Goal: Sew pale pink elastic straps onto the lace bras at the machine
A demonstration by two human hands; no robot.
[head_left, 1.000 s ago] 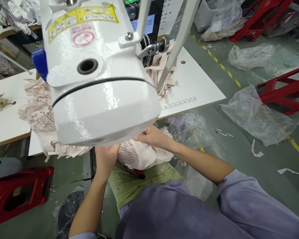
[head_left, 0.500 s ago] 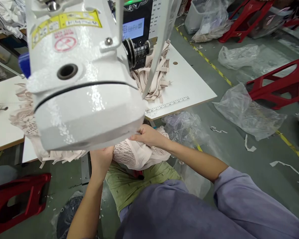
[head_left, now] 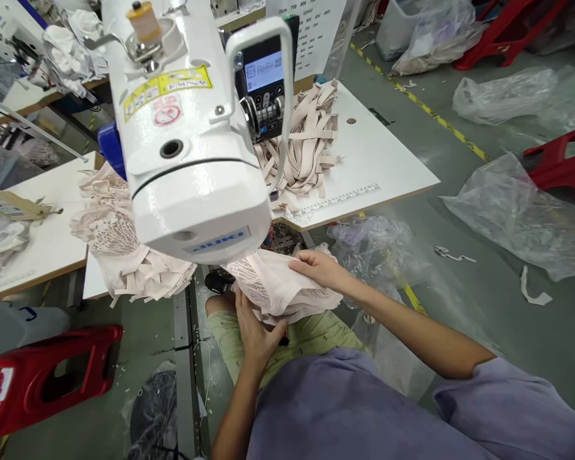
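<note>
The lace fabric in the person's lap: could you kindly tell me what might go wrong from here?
The lace fabric is bunched between the left hand, gripping from below, and the right hand on top; the openwork could snag on a finger or stretch.
The hands work close beneath the sewing machine head, which hides part of the bundle; knuckles might bump it.
The lace pile hangs over the edge of the table and may slide to the floor.

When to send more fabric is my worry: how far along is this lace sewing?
Possibly done: a heap of lace pieces beside the sewing machine, though finished or waiting, I cannot tell. In hand: left hand and right hand hold one lace piece over the lap. Left: a pile of strips on the table.
</note>
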